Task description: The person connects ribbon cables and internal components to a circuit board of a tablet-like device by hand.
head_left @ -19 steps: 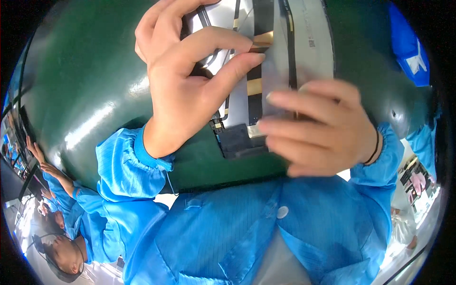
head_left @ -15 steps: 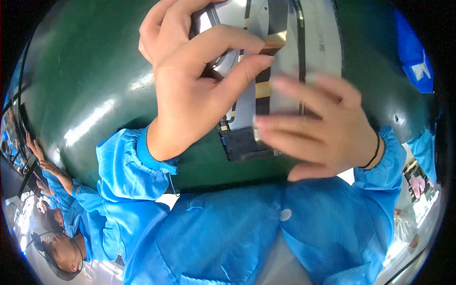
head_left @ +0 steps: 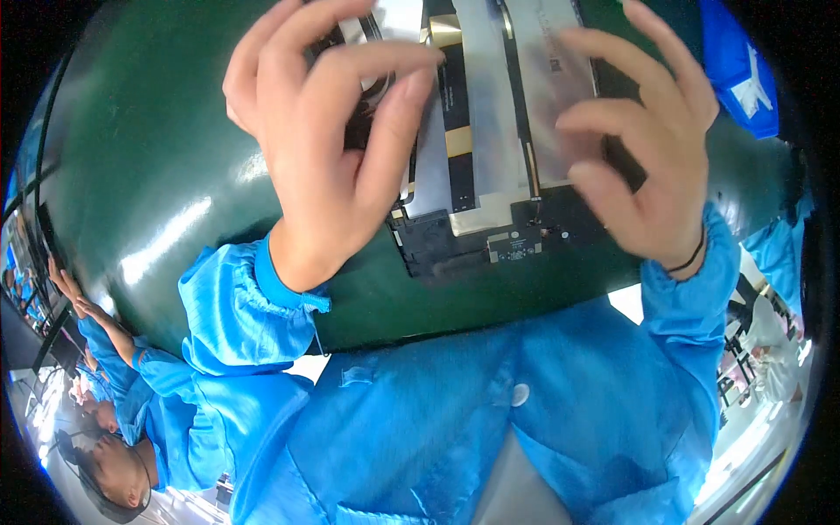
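Observation:
An opened, flat electronic device, like a tablet (head_left: 437, 249), lies in front of me on a green work surface. Its inside shows silver-grey panels (head_left: 494, 105), black strips and a black lower end with small parts. A black flex cable (head_left: 458, 96) with gold patches runs lengthwise down it. Above the device's left part, my left hand (head_left: 328, 140) has thumb and index finger drawn together beside the cable; anything between the tips is too small to make out. My right hand (head_left: 652, 131) hovers over the right edge, fingers spread and somewhat blurred, holding nothing visible.
The green table (head_left: 166, 149) shines with reflections on the left. A blue container (head_left: 739, 70) with something white stands at the far right. Other people in blue work clothes sit along the left, one with a dark cap (head_left: 83, 464).
My right hand has moved up and right, uncovering the device's lower end. My left hand has shifted slightly left, away from the cable's gold patch. The device appears a little farther left.

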Available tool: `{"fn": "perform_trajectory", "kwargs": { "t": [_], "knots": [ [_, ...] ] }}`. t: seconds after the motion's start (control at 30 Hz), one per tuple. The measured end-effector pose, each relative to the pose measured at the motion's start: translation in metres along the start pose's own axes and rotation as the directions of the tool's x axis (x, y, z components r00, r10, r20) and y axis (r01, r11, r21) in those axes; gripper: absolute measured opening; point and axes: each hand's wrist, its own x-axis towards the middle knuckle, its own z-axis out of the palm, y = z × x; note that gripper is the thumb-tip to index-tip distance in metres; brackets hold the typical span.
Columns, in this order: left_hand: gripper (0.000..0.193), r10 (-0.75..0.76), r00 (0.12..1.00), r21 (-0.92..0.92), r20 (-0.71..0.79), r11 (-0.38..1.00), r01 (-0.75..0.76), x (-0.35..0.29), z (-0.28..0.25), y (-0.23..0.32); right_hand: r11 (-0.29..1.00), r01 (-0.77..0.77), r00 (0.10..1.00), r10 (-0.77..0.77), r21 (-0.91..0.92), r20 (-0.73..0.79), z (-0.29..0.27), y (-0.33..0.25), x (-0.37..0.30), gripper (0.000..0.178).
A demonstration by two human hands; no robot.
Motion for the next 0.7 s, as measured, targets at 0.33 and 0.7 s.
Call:
{"fn": "perform_trajectory", "kwargs": {
  "t": [0.33, 0.7],
  "knots": [
    [0.014, 0.156, 0.981, 0.054, 0.117, 0.985, -0.164, -0.015, -0.007, 0.017, 0.896, -0.255, 0.961, 0.277, 0.363, -0.012, 0.025, -0.050, -0.023, 0.017],
    [0.027, 0.530, 0.770, 0.166, -0.356, 0.846, -0.507, -0.043, 0.015, 0.035, 0.767, -0.069, 0.978, 0.178, 0.638, -0.109, 0.025, -0.046, -0.035, 0.020]
  ]
}}
